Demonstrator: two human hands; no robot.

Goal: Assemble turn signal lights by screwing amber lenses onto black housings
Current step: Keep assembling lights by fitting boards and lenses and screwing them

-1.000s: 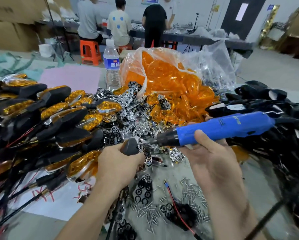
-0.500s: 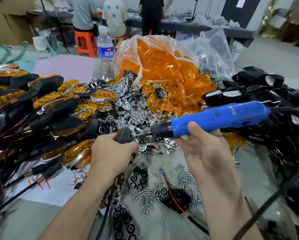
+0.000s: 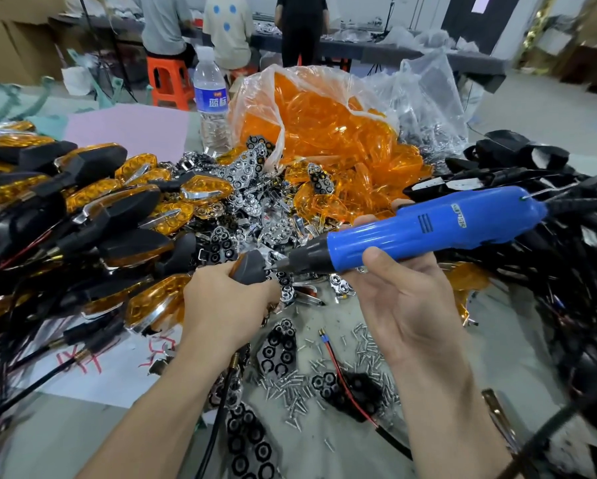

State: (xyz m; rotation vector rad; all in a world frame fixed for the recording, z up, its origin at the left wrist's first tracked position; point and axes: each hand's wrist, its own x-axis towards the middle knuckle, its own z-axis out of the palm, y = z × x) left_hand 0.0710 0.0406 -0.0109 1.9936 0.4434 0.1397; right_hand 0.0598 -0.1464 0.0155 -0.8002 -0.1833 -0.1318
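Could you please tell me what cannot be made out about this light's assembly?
Head view: the screw and bit tip, too small, where the blue screwdriver meets the black housing.
Head view: any lens on that housing, covered by the left hand.
Head view: fingers of the right hand, mostly behind the screwdriver.

The left hand and the right hand are bare, as are both forearms behind them.

left hand hid most of the housing | screwdriver tip was too small to tell | finished lights ran off left edge | far people were cut off at top
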